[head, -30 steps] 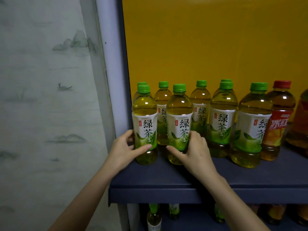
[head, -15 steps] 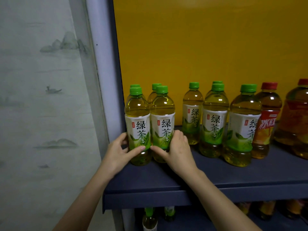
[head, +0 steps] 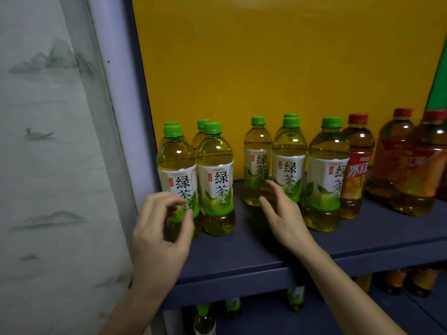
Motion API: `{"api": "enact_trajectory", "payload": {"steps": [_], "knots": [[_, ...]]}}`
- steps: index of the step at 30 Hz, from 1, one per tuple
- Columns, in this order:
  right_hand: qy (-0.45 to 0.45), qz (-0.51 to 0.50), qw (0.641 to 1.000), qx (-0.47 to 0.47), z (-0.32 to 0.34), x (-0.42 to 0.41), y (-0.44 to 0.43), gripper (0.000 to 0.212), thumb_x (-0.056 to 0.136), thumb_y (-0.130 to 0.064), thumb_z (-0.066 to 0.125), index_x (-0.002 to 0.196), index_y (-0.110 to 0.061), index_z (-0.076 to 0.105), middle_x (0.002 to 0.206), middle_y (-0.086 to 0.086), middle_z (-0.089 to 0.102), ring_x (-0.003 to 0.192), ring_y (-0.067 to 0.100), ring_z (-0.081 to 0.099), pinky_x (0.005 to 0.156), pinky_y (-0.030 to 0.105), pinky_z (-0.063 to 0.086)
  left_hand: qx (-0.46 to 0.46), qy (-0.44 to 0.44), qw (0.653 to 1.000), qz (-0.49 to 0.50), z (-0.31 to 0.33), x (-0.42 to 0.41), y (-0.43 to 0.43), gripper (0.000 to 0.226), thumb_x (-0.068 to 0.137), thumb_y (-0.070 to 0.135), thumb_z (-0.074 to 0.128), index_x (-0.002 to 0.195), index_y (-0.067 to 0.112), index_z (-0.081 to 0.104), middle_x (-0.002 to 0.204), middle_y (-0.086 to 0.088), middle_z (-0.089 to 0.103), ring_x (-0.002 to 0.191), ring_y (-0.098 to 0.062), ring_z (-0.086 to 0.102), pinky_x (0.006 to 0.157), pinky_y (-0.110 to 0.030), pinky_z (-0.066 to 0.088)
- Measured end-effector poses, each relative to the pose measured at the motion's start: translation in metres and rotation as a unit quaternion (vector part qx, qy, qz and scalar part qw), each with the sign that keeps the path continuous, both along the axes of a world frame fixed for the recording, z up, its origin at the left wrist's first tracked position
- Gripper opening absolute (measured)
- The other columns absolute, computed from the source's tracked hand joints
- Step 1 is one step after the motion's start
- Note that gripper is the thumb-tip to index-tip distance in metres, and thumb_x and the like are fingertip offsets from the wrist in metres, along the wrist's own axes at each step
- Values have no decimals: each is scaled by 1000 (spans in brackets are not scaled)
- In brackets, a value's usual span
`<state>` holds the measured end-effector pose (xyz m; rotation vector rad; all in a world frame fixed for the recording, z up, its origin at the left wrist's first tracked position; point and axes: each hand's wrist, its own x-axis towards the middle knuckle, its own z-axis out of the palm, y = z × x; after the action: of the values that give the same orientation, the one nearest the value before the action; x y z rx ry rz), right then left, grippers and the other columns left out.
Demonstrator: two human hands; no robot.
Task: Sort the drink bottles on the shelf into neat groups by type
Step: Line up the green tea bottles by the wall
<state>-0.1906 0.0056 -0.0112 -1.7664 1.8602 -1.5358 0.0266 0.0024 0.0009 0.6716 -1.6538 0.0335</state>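
Released the two front green tea bottles [head: 214,180], now touching; drew left hand [head: 159,228] back, moved right hand [head: 283,213] toward next bottle [head: 257,160].

— How many green tea bottles [head: 215,180] are standing on the shelf [head: 266,250]?
— Eight are standing there, three of them peeking out from behind others. Three red-capped tea bottles [head: 357,165] are standing alongside: one small, two large.
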Motion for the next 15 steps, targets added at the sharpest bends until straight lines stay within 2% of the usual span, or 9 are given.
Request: {"api": "enact_trajectory", "payload": {"steps": [3, 5, 8, 10, 12, 15], "knots": [[1, 37, 999, 25, -2, -5, -1, 61, 96, -17, 45, 148, -11, 12, 152, 3, 25, 141, 14, 23, 116, 28, 19, 51, -81, 991, -93, 1, -33, 14, 11, 82, 18, 58, 93, 13, 59, 96, 5, 55, 91, -4, 54, 79, -12, 43], [2, 50, 998, 35, -4, -9, -3, 63, 97, -16, 43, 148, -12, 7, 155, 2, 17, 143, 12, 15, 113, 21, 13, 106, -112, 979, -131, -1, -57, 14, 15, 84, 18, 58, 100, 18, 57, 101, 9, 53, 96, -3, 54, 82, -15, 47], [-2, 59, 998, 38, -5, -21, -3, 64, 97, -15, 42, 149, -14, 4, 155, 2, 16, 143, 11, 13, 108, 16, 11, 175, -121, 965, -152, -4, -86, 5, 23, 89, 15, 57, 111, 20, 53, 108, 12, 49, 107, -1, 52, 93, -18, 46], [-13, 55, 998, 42, -5, -32, -3, 64, 97, -14, 42, 149, -15, 4, 155, 3, 19, 142, 12, 16, 105, 14, 11, 219, -113, 957, -153, -3, -103, -5, 32, 90, 14, 56, 121, 17, 48, 116, 9, 46, 117, -7, 48, 100, -19, 40], [-23, 49, 997, 46, -4, -45, -2, 63, 97, -14, 42, 148, -15, 5, 153, 2, 23, 141, 12, 19, 103, 13, 12, 249, -110, 952, -138, -1, -120, -15, 41, 91, 13, 54, 130, 13, 41, 126, 3, 42, 126, -12, 42, 107, -25, 34], [-30, 50, 997, 58, -2, -64, -3, 62, 97, -16, 42, 148, -17, 8, 154, -1, 19, 139, 5, 13, 102, 11, 6, 294, -94, 946, -104, 6, -142, -30, 53, 91, 14, 53, 138, 10, 30, 142, -6, 34, 133, -19, 34, 110, -29, 29]]}}
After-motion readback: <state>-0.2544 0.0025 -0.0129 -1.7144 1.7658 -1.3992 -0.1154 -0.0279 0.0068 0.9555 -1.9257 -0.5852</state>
